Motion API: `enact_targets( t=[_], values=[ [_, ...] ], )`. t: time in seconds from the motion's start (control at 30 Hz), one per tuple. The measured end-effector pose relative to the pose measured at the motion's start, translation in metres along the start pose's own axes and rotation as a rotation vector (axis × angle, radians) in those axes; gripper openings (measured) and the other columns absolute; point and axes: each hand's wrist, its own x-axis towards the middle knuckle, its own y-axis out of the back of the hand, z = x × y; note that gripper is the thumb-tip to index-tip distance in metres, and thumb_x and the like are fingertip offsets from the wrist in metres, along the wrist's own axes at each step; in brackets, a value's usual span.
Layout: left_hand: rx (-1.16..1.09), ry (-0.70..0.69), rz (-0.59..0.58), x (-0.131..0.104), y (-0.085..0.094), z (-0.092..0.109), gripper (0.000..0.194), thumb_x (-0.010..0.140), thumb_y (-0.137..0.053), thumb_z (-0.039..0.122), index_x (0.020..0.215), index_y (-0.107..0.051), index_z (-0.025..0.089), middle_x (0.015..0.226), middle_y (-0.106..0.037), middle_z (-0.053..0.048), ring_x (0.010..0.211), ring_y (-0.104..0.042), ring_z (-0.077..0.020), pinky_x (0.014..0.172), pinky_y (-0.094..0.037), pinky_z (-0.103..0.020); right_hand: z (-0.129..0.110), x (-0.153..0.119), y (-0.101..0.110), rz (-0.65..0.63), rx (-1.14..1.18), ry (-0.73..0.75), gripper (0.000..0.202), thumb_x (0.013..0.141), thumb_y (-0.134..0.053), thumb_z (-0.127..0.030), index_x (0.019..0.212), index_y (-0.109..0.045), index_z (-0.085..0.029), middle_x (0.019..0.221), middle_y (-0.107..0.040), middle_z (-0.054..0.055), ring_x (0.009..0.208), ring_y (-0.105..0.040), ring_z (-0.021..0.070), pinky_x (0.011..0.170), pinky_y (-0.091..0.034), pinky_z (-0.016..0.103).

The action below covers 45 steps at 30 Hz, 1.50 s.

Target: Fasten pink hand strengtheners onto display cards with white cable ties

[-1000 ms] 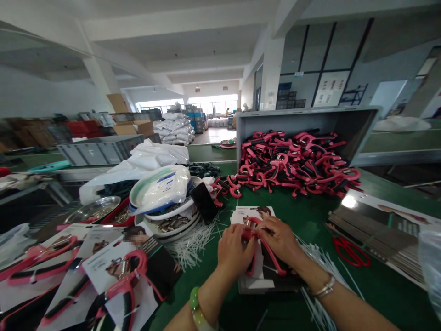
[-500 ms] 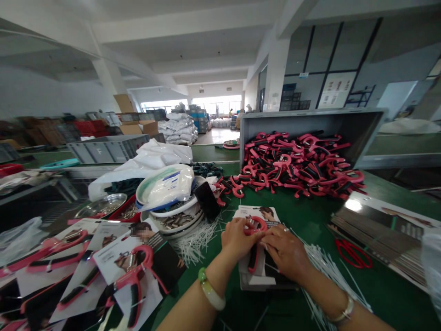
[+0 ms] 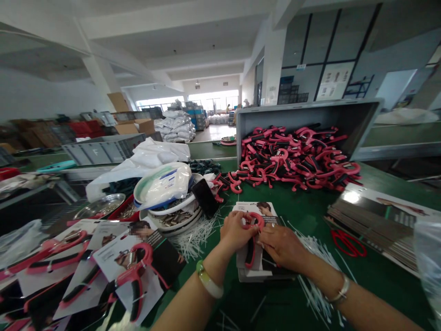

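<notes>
A pink and black clamp-like tool [image 3: 250, 253] lies on a printed card [image 3: 263, 266], which rests on a small stack of cards on the green table. My left hand [image 3: 237, 231] is closed round the tool's curved pink top. Fingers of my right hand [image 3: 280, 244] are pinched together beside the tool; what they hold is too small to make out clearly. White cable ties [image 3: 315, 257] lie under and beside my right forearm. Another bunch of ties [image 3: 196, 239] is left of the cards.
Behind, a tipped grey crate [image 3: 367, 131] spills many pink tools [image 3: 296, 158]. Carded tools [image 3: 138, 276] cover the left. Stacked basins [image 3: 172, 220] and a phone [image 3: 206, 197] stand left of centre. Red scissors [image 3: 348, 242] and a card stack [image 3: 372, 225] lie right.
The view has shifted slightly. My right hand's fingers have moved a little at the tool's side, and my left hand keeps its hold on the pink top.
</notes>
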Motion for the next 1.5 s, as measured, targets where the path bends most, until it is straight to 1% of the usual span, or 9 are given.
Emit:
enact_targets(
  t=[0.17,0.27,0.4,0.5,0.7,0.83,1.0,1.17,1.5],
  values=[
    [-0.033,-0.079,0.182,-0.010,0.004,-0.001,0.037,0.067,-0.073,0.043,0.100,-0.066,0.027,0.118,-0.056,-0.005,0.110,-0.052,-0.0246,0.094,-0.041,-0.040,-0.015,-0.015,0.022,-0.091,-0.023,-0.088,0.018,0.081,-0.050,-0.018,0.090,-0.065,-0.021,0.089,-0.063,0.007,0.080,-0.059,0.0189,0.069,-0.045,0.030],
    [-0.012,-0.248,0.301,-0.031,0.014,-0.004,0.018,0.076,-0.066,0.034,0.092,-0.069,0.026,0.120,-0.055,-0.006,0.113,-0.050,-0.0244,0.097,-0.039,-0.042,-0.027,-0.026,0.024,-0.118,-0.136,-0.090,0.013,0.075,-0.055,-0.021,0.083,-0.066,-0.019,0.096,-0.061,0.010,0.083,-0.058,0.0220,0.068,-0.046,0.032],
    [0.031,-0.502,0.035,-0.065,0.031,-0.013,0.016,0.077,-0.063,0.028,0.092,-0.070,0.030,0.126,-0.055,-0.003,0.117,-0.048,-0.0243,0.102,-0.034,-0.044,-0.039,-0.030,0.014,-0.145,-0.328,-0.052,0.017,0.071,-0.054,-0.012,0.083,-0.065,-0.016,0.106,-0.062,0.015,0.094,-0.058,0.0295,0.068,-0.050,0.036],
    [-0.049,-0.451,-0.029,-0.079,0.034,-0.024,0.034,0.077,-0.065,0.032,0.111,-0.063,0.029,0.129,-0.052,-0.007,0.121,-0.046,-0.0243,0.101,-0.037,-0.042,-0.045,-0.029,0.009,-0.096,-0.373,-0.023,0.017,0.070,-0.055,-0.012,0.085,-0.064,-0.014,0.107,-0.063,0.018,0.094,-0.059,0.0320,0.068,-0.052,0.038],
    [-0.233,-0.135,0.265,-0.084,0.012,-0.045,0.077,0.063,-0.076,0.042,0.131,-0.045,0.022,0.135,-0.046,-0.014,0.124,-0.043,-0.0305,0.102,-0.037,-0.050,-0.046,-0.011,0.010,0.021,-0.326,-0.087,0.020,0.081,-0.045,-0.009,0.093,-0.059,-0.015,0.097,-0.064,0.016,0.079,-0.063,0.0250,0.060,-0.050,0.032],
    [-0.592,0.083,0.135,-0.081,-0.003,-0.052,0.045,0.079,-0.060,0.038,0.117,-0.056,0.015,0.100,-0.068,-0.010,0.089,-0.065,-0.0208,0.078,-0.052,-0.033,-0.035,0.001,0.001,0.093,-0.090,-0.143,0.018,0.091,-0.039,-0.018,0.083,-0.054,-0.019,0.078,-0.064,0.006,0.067,-0.064,0.0183,0.060,-0.050,0.029],
    [-0.392,-0.086,0.256,-0.075,-0.003,-0.048,0.016,0.084,-0.057,0.028,0.089,-0.069,0.019,0.088,-0.070,-0.004,0.076,-0.063,-0.0149,0.071,-0.051,-0.026,-0.027,0.000,-0.021,0.280,0.004,-0.074,0.021,0.094,-0.038,-0.022,0.091,-0.059,-0.018,0.082,-0.070,0.007,0.075,-0.067,0.0183,0.067,-0.053,0.029],
    [-0.115,-0.282,0.274,-0.069,0.002,-0.036,0.017,0.086,-0.054,0.022,0.090,-0.071,0.024,0.091,-0.071,-0.002,0.084,-0.065,-0.0147,0.074,-0.049,-0.024,-0.025,-0.006,-0.028,0.346,0.180,-0.163,0.025,0.090,-0.045,-0.022,0.112,-0.058,-0.019,0.091,-0.072,0.007,0.083,-0.068,0.0183,0.076,-0.054,0.031],
    [0.010,-0.279,0.249,-0.069,0.003,-0.030,0.021,0.088,-0.051,0.026,0.096,-0.071,0.028,0.089,-0.071,-0.001,0.076,-0.066,-0.0124,0.064,-0.047,-0.019,-0.030,-0.005,-0.024,0.336,0.368,-0.264,0.039,0.087,-0.048,-0.024,0.126,-0.051,-0.022,0.086,-0.072,0.004,0.080,-0.068,0.0192,0.075,-0.054,0.032]
  ],
)
